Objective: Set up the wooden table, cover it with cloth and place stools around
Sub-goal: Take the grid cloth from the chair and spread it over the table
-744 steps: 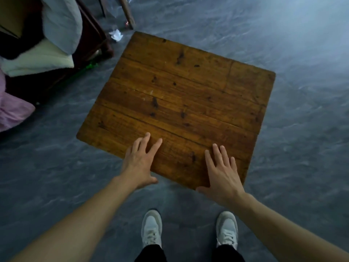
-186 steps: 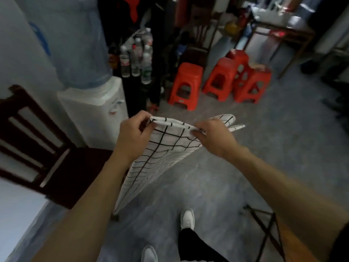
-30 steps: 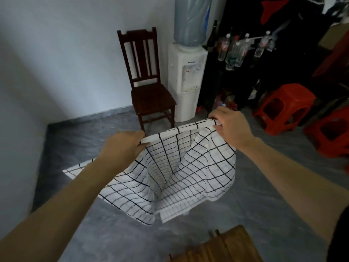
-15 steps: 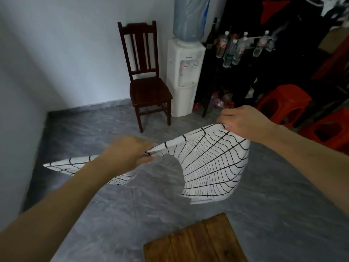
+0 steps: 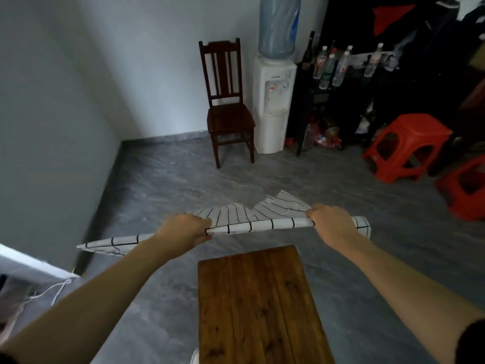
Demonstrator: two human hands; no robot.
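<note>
1. Step in hand, as I judge it: flinging the checked cloth [image 5: 252, 219] out flat so it can drop over the wooden worktop [image 5: 257, 306].
2. Left hand [image 5: 183, 228], centre-left of frame, fingers clenched round the cloth's near edge. Right hand [image 5: 329, 222], centre-right, fingers also curled tight on the same edge.
3. Cloth is in the air at mid-frame, stretched between the two hands, beyond and above the worktop's far edge. Not touching the wood. One loose end trails to the lower left past the left hand, another pokes out right of the right hand; the far side billows up behind the hands.
4. Worktop sits bottom centre, bare, planks running away from the camera.
5. To do it well: keep both grips firm, hands level and apart so the held edge stays taut. Let the far side float out, then lower.
6. Likely need: bring the held edge back toward the body so the cloth centres on the wood, not past it.
7. Risk: the trailing left end looks folded; may land doubled. Shake or tug it out after landing.
8. Red stools [image 5: 406, 145], right edge of frame, well apart from the worktop; not yet placed.
9. Dark wooden chair [image 5: 228, 111] and water dispenser [image 5: 274, 101] at upper centre by the wall, out of the cloth's way.
</note>
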